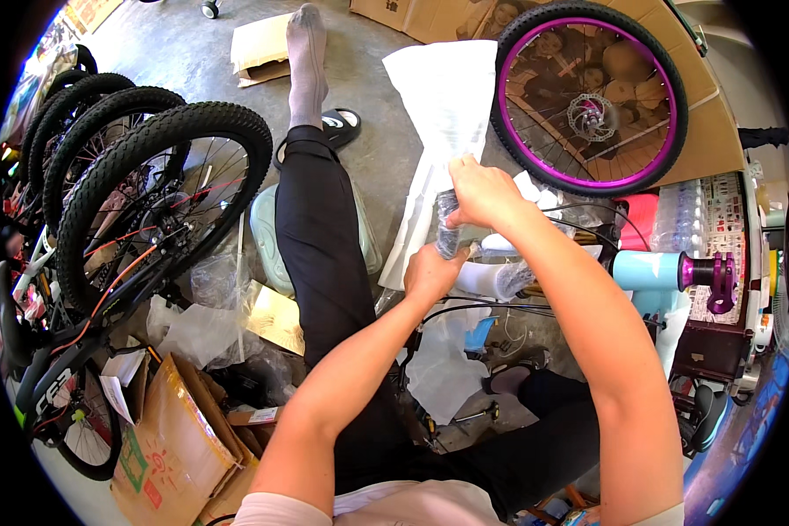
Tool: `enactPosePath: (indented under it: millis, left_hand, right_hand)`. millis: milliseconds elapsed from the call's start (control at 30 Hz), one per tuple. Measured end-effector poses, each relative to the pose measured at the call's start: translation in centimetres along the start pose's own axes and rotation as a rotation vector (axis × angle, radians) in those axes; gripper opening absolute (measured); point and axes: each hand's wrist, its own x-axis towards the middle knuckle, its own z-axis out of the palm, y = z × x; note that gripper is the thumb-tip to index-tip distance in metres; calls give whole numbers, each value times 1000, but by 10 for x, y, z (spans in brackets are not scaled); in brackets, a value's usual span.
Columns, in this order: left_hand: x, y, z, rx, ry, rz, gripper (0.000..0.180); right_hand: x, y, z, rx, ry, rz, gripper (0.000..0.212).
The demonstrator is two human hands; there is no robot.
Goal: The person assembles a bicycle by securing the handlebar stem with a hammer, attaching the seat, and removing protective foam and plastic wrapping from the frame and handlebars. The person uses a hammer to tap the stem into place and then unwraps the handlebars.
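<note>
Between my hands is a dark, tube-like piece wrapped in clear plastic (447, 224). My left hand (434, 273) is closed round its lower end, and my right hand (484, 195) grips its upper end. Behind it a long white foam sheet (443, 101) spreads away from me. Just right of my hands lie white-wrapped parts (486, 279) and black cables (508, 306). Under my right forearm passes a bicycle frame, its light blue tube (647, 270) ending in a purple clamp (721, 282).
A purple-rimmed wheel (510, 96) leans on cardboard (714, 131) at the far right. Several bicycles with a black tyre (259, 145) line the left side. A cardboard box (171, 438) stands lower left. Clear plastic wrapping (206, 329) and a slipper (342, 130) lie on the floor.
</note>
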Motion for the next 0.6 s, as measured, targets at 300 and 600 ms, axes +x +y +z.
enactPosePath:
  millis: [300, 600]
  left_hand:
    - [18, -5, -1, -92, -302, -226, 61]
    - [14, -14, 14, -137, -87, -16, 36]
  right_hand:
    - [8, 16, 16, -119, 154, 90, 43]
    - [32, 77, -7, 922, 466, 353, 74]
